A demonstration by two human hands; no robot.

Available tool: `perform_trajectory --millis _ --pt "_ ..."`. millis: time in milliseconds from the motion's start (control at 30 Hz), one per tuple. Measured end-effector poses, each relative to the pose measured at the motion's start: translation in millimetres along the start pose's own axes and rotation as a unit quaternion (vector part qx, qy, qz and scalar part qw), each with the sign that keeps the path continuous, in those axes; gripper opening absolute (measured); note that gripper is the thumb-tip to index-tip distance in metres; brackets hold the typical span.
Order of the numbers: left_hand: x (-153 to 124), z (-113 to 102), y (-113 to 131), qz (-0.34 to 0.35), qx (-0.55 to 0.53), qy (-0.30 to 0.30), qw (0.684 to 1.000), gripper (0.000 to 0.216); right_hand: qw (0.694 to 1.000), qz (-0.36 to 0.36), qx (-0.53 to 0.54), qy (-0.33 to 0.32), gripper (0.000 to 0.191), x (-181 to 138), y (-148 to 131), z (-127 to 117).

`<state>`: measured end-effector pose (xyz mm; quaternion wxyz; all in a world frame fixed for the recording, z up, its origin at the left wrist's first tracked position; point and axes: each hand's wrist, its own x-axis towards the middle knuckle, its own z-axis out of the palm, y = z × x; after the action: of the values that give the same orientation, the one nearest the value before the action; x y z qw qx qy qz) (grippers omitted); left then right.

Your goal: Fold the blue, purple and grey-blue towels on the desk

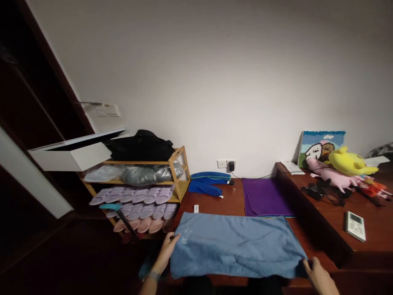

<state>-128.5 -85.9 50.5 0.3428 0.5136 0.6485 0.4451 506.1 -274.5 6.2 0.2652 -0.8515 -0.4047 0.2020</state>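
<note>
A blue-grey towel (pixel 236 243) is spread lengthwise over the front of the reddish-brown wooden surface, with pale lettering near its left end. My left hand (pixel 168 246) pinches its left edge. At the opposite end, my right hand (pixel 317 274) grips the right edge near the front corner. The towel's near side hangs toward my legs. Behind it lie a folded purple cloth (pixel 265 196) and a bright blue folded cloth (pixel 205 184). A small white tag (pixel 196 209) rests just beyond the towel's far left side.
Left stands a wooden shoe rack (pixel 179 180) with several slippers, a black bag (pixel 141 145) and a white box (pixel 73 157). On the raised right surface are a pink plush pig (pixel 331 174), a yellow plush (pixel 350 162), a white device (pixel 355 226) and cables. A charger (pixel 231 166) is plugged into the wall.
</note>
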Motion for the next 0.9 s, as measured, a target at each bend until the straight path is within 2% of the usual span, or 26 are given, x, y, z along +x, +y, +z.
perform_trajectory --millis 133,200,267,367,433,533,667,800,900 --pt "-14 -22 0 -0.051 -0.135 -0.113 0.983 0.06 0.997 -0.011 0.071 0.035 0.041 11 -6 -7" --pt "-16 -29 -4 -0.069 -0.154 -0.153 0.974 0.064 0.995 -0.003 0.094 0.036 0.04 18 -2 -4" --pt "-16 -33 -9 -0.059 -0.086 -0.136 0.985 0.068 0.995 0.013 0.093 0.028 0.04 22 7 3" --pt "-13 -34 -19 -0.008 0.037 -0.069 0.997 0.071 0.997 0.009 0.071 -0.002 0.041 23 22 13" --pt "-11 -34 -24 0.022 0.075 -0.035 0.996 0.07 0.999 -0.026 0.045 -0.015 0.038 21 30 15" --pt "-9 -35 -26 0.033 0.056 -0.018 0.998 0.073 0.994 -0.1 -0.031 0.02 0.036 19 31 14" --pt "-3 -40 -21 -0.002 -0.006 -0.016 1.0 0.08 0.979 -0.151 -0.124 0.062 0.037 34 9 12" --pt "5 -38 -11 -0.057 -0.08 -0.032 0.995 0.076 0.97 -0.221 -0.093 0.048 0.039 74 -37 22" --pt "8 -33 -11 -0.057 -0.051 -0.05 0.996 0.07 0.97 -0.225 -0.091 0.035 0.042 108 -72 32"
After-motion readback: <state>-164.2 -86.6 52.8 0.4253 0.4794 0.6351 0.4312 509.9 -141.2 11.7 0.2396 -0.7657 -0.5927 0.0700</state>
